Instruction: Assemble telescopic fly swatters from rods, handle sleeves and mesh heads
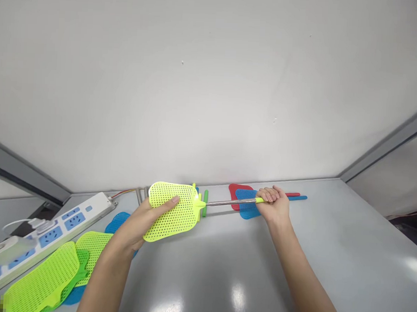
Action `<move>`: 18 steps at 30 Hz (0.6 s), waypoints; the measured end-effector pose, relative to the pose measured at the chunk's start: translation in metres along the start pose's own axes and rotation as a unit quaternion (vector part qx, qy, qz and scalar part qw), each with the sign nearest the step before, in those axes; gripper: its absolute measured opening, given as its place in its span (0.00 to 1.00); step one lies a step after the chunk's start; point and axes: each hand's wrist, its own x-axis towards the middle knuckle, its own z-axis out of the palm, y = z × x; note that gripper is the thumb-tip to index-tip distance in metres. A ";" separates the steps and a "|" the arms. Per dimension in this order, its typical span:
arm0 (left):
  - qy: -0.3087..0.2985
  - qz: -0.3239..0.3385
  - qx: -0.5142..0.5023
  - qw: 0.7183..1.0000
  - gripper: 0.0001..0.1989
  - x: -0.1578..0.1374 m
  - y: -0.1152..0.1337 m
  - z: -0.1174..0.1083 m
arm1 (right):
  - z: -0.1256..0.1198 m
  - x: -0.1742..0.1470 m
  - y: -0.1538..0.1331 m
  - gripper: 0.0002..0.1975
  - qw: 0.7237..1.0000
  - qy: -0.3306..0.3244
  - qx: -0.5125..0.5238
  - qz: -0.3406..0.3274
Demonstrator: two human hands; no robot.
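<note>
A yellow-green fly swatter is held level above the table between both hands. My left hand grips its perforated head, thumb on top and fingers hidden beneath. My right hand is wrapped round the yellow handle end, and the thin metal rod stretches between. Behind the right hand lie a blue fly swatter and a red fly swatter, partly overlapping, with handles pointing right. Near the rod, a green handle and yellow ones lie partly hidden behind the swatter head.
A white power strip with blue sockets and plugs runs along the left. Beside it several swatters overlap, including a yellow-green swatter and a green swatter. The grey table meets a pale wall at the back.
</note>
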 end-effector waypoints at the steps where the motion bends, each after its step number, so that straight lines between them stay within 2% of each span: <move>1: 0.000 0.001 0.002 1.000 0.25 0.001 -0.001 -0.001 | 0.000 0.000 0.000 0.19 1.000 0.004 0.002 0.000; 14: -0.011 0.022 -0.015 1.000 0.24 0.002 -0.004 0.000 | 0.002 -0.003 -0.006 0.18 1.000 0.022 0.008 0.000; 18: 0.014 0.003 -0.009 1.000 0.22 -0.001 0.002 0.005 | 0.003 -0.004 -0.004 0.18 1.000 0.021 0.009 -0.003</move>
